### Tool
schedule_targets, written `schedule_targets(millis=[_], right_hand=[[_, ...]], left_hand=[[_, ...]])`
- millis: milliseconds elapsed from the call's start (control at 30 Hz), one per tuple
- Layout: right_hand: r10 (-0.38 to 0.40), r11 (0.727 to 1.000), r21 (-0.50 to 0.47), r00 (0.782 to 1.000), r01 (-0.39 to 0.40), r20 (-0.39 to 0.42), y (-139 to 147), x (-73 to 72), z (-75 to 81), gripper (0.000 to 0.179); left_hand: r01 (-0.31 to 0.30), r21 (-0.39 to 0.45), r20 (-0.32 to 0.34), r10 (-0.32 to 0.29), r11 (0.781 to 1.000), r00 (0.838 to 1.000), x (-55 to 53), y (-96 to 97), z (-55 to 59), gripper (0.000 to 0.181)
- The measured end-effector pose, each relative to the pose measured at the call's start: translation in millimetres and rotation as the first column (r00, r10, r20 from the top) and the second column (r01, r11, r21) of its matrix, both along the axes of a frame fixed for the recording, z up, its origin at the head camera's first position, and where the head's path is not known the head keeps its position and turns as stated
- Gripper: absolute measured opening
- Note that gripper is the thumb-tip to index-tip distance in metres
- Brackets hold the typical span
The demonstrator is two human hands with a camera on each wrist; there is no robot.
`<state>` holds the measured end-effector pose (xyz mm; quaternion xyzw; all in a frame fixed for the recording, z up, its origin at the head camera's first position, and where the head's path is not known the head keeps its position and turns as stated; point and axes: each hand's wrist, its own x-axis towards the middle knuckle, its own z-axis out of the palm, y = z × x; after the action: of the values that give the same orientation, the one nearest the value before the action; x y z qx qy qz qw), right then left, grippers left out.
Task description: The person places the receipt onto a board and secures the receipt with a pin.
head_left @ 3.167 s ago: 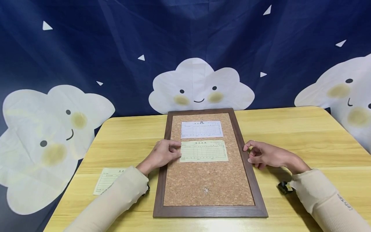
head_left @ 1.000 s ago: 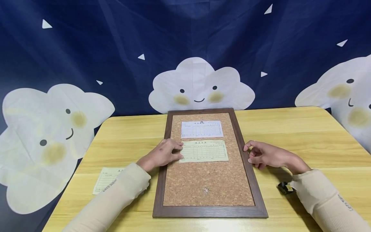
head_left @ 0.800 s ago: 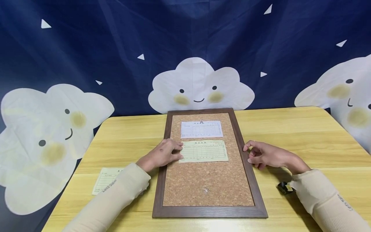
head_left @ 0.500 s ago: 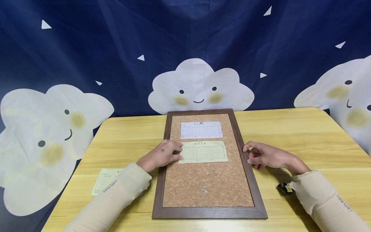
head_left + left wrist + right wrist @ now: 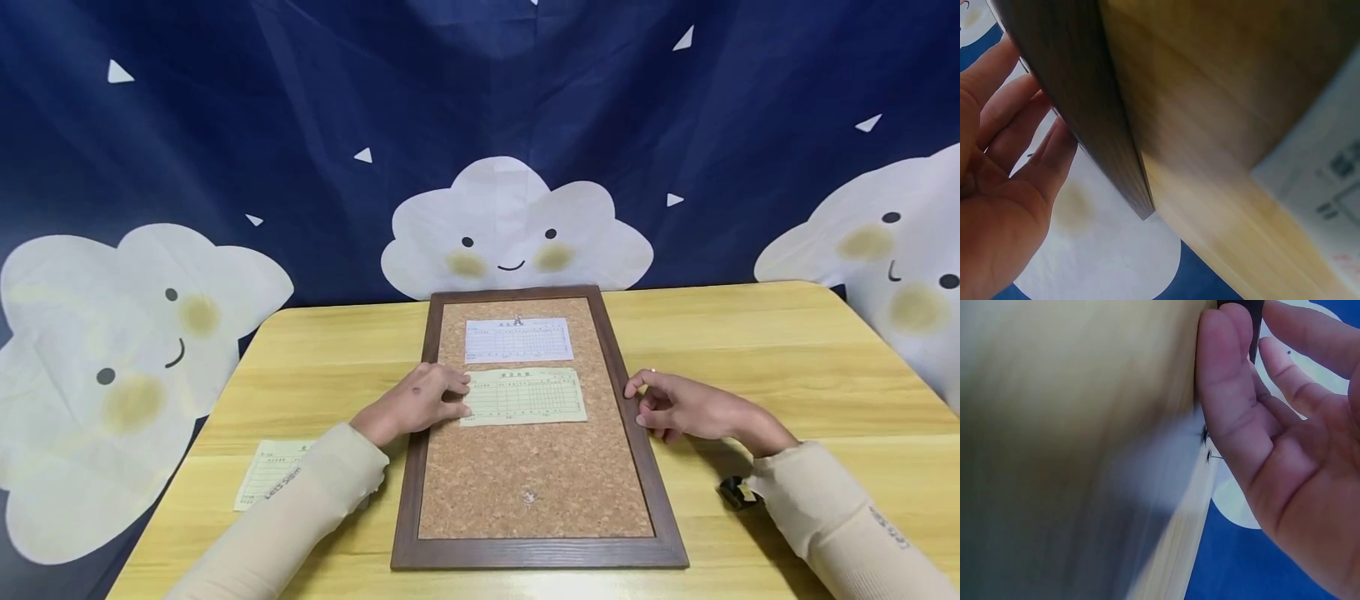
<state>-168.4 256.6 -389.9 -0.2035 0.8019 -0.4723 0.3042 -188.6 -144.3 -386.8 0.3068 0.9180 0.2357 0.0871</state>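
Observation:
A cork board (image 5: 483, 475) in a dark brown wooden frame (image 5: 540, 553) lies on the table in the head view. On its middle lies a pale green printed form (image 5: 521, 398); above that, a white form (image 5: 519, 340) has a small pin-like fastener (image 5: 517, 320) at its top edge. My left hand (image 5: 411, 404) reaches over the frame's left side, its fingertips resting on the green form's left end. My right hand (image 5: 693, 408) is at the frame's right side, thumb and index fingertips against the wood, fingers loosely bent. A small shiny cluster (image 5: 529, 496) sits low on the cork.
Another pale green form (image 5: 272, 475) lies on the wooden table (image 5: 337, 342) to the left, partly covered by my left sleeve (image 5: 322, 492). A dark blue curtain (image 5: 322, 83) printed with clouds hangs behind the table. Wrist cameras blur the nearby surfaces.
My left fingers have moved slightly right, from beside the green form's left edge onto it. The right hand stays at the frame. The head view has shifted slightly.

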Motion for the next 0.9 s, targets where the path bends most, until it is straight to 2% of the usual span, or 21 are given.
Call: schedule_targets(millis=[333,567,900], right_hand=[[0.004,1.000,-0.002,1.000,-0.005,-0.030,1.5,0.1,-0.5,0.022],[-0.007,1.000,-0.013,1.000,0.006,-0.011,2.0,-0.2,-0.6,0.022],[-0.013,1.000,-0.013,1.000,0.013,-0.027,6.6,-1.1,2.7,0.024]], left_hand=[[-0.006,0.003,0.018,0.005,1.000,1.000,-3.9,-0.7,-2.4,0.027],[0.010,0.011,0.009,-0.010,1.000,1.000,-4.3,-2.1,-3.3,0.024],[0.024,0.012,-0.014,-0.023,1.000,1.000,-5.3,-3.4,-3.8,0.029]])
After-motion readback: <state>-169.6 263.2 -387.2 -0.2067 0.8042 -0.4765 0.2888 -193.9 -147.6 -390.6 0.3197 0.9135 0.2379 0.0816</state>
